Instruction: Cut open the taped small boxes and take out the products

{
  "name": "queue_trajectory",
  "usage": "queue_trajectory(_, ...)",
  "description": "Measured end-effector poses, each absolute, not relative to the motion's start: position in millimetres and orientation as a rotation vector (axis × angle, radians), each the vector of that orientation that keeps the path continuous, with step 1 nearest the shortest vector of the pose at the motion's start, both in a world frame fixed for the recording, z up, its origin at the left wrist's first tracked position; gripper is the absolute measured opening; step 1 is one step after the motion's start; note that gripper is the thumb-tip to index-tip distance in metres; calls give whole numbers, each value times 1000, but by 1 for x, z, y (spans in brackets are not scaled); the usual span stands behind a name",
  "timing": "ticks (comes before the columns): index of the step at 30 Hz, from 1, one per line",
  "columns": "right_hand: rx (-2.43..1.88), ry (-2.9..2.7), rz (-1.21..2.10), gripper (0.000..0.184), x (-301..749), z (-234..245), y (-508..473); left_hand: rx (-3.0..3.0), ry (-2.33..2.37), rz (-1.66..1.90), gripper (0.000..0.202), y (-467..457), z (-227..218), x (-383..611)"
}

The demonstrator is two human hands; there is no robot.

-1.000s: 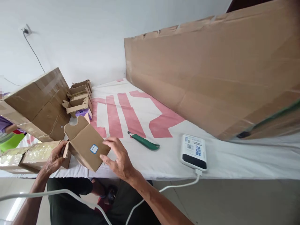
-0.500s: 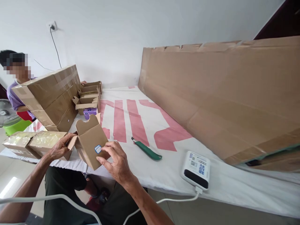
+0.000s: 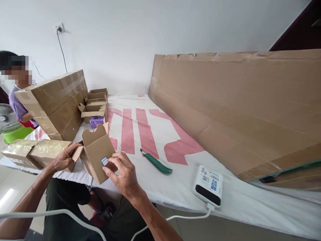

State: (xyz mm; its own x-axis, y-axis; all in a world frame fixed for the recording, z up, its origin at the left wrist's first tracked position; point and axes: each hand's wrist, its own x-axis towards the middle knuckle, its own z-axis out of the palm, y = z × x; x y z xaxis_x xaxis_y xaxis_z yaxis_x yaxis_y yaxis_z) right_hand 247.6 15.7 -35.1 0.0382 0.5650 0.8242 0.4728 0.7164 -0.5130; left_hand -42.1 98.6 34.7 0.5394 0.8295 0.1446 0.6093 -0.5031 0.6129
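A small brown cardboard box (image 3: 96, 152) with its top flap up is held at the near edge of the white-and-red covered table (image 3: 155, 134). My left hand (image 3: 64, 157) grips the box's left side flap. My right hand (image 3: 124, 174) rests on its right face, fingers curled, with the thumb and forefinger pressing on a small blue-edged white sticker (image 3: 104, 161).
A green-handled cutter (image 3: 156, 162) lies right of the box. A white power bank (image 3: 208, 180) with a cable sits near the front edge. A large cardboard sheet (image 3: 238, 110) leans at the right. Stacked cartons (image 3: 55, 103), small open boxes (image 3: 95, 103) and a person (image 3: 15, 87) are at the left.
The camera has swung up and left, bringing the person at the left into view. My right fingers have slid onto the sticker on the box. The left hand keeps its grip.
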Motion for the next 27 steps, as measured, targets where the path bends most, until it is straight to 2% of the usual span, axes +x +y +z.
queue_trajectory(9, -864, -1598, 77, 5, 247, -33, 15, 2278, 1176, 587, 59, 96, 37, -40)
queue_trajectory(15, -948, -1576, 130, 21, 251, -36, 14, 2290, 1174, 567, 57, 98, 35, -41)
queue_trajectory(21, -967, -1601, 87, 20, 246, -35, 9, 2380, 1237, 505, 60, 95, 35, -41)
queue_trajectory(27, -928, -1594, 132, 18, 248, -34, 10, 2424, 1251, 510, 46, 93, 36, -36)
